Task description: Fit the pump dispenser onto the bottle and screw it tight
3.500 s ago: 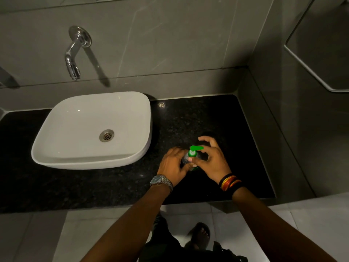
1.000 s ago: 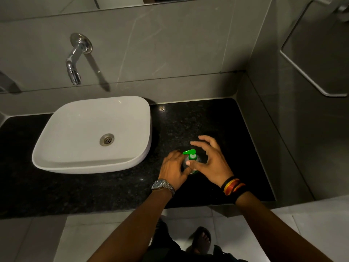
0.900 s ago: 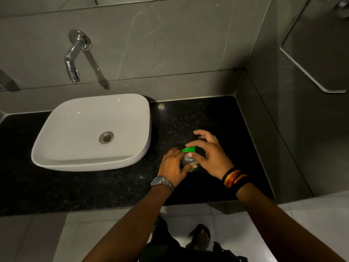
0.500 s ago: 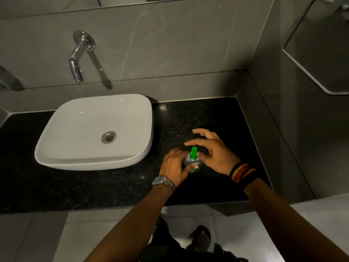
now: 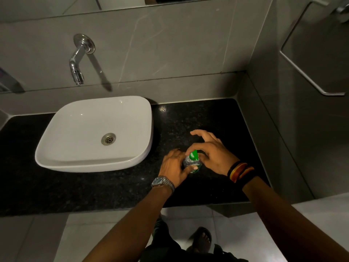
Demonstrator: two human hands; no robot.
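A small clear bottle (image 5: 191,163) stands upright on the black granite counter (image 5: 198,120), right of the basin. The green pump dispenser (image 5: 194,155) sits on its neck, nozzle pointing away from me. My left hand (image 5: 174,164), with a metal watch at the wrist, wraps the bottle's left side. My right hand (image 5: 211,155), with coloured bands at the wrist, pinches the pump's collar with thumb and forefinger; its other fingers are spread. Both hands hide most of the bottle's body.
A white countertop basin (image 5: 94,133) sits to the left under a chrome wall tap (image 5: 79,59). Grey tiled walls close the counter at the back and right. A metal rail (image 5: 309,76) is on the right wall. My sandalled foot (image 5: 201,240) shows on the pale floor.
The green pump's nozzle has turned from pointing right, round through left, to pointing away from me. My right hand's fingers shifted around the collar. My left hand stayed on the bottle.
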